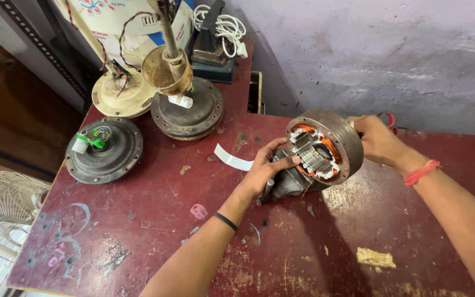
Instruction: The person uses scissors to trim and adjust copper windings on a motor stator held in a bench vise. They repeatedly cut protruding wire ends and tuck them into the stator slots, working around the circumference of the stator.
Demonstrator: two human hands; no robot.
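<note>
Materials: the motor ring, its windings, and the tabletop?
Ring: looks like bare grey metal, dull and scuffed. Windings: likely copper wire, orange and glossy. Tabletop: maroon paint, chipped and stained; the base beneath is unclear, possibly metal or wood.

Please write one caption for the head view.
Two hands, left and right, hold a fan motor over a red table.

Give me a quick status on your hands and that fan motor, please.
Left hand gripping fan motor at its front. Right hand steadying the rim. Motor tilted on red table, copper windings showing. White strip lies beside.
</note>
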